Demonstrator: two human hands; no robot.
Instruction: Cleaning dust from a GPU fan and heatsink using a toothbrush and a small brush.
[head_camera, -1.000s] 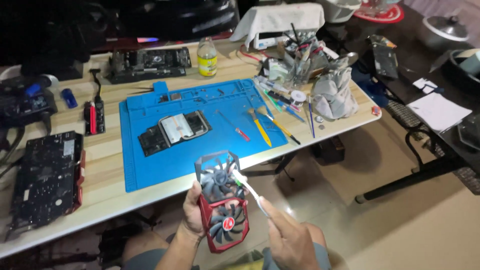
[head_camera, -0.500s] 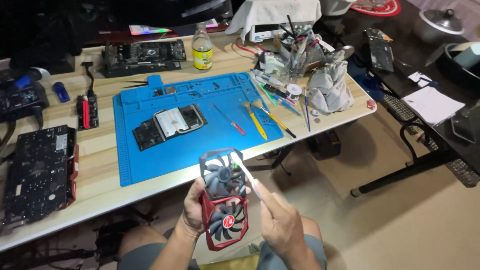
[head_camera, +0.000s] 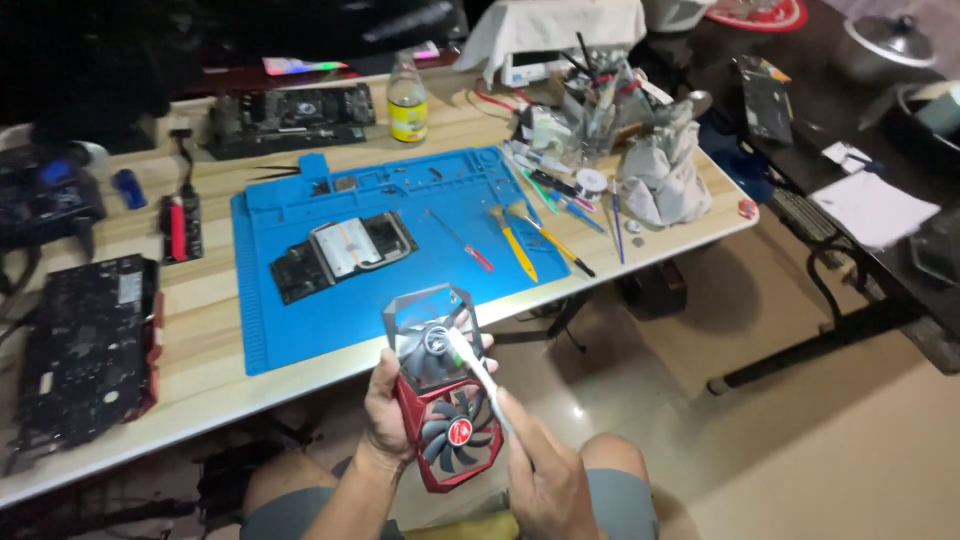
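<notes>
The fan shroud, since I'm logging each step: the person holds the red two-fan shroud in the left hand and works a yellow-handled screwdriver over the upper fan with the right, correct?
Not quite. The head view shows the right hand holding a white brush, not a yellow-handled screwdriver, over the upper fan. The left hand does hold the red two-fan shroud.

Fan shroud (head_camera: 440, 400) held in front of the table edge (head_camera: 300, 385), above the lap, left hand (head_camera: 385, 405) on its left side, right hand (head_camera: 545, 475) to its lower right. Brush (head_camera: 470, 362) lying across the upper fan. On the table, a work mat (head_camera: 400, 190); circuit board (head_camera: 342, 252) on the mat's left half, screwdriver (head_camera: 462, 242) right of it. Bottle (head_camera: 407, 100) behind the mat. Graphics card (head_camera: 85, 345) at far left.
</notes>
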